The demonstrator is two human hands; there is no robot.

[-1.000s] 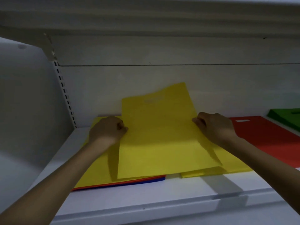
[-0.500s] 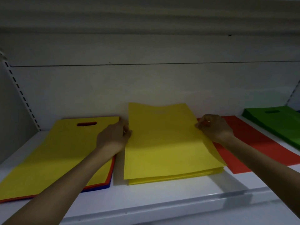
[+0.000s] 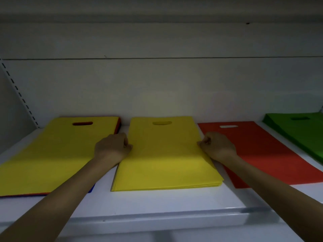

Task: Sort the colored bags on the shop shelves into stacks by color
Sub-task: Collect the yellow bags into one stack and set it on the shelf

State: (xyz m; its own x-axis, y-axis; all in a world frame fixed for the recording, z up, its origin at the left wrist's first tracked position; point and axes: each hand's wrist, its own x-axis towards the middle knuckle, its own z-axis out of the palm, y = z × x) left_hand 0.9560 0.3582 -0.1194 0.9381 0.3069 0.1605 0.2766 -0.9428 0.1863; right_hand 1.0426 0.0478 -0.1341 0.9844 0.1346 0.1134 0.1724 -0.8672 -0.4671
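The yellow stack (image 3: 166, 165) lies flat mid-shelf (image 3: 157, 205), its front edge short of the lip. The left hand (image 3: 111, 148) and right hand (image 3: 219, 146) pinch its side edges with curled fingers. A narrow bare gap separates it from the mixed pile (image 3: 49, 154) (yellow on top). The red bag (image 3: 272, 154) lies just beside it on the right, with green bags (image 3: 300, 133) beyond.

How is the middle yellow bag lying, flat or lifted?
Flat: the yellow bag lies spread atop its stack, edges aligned, left hand and right hand pinching its sides.
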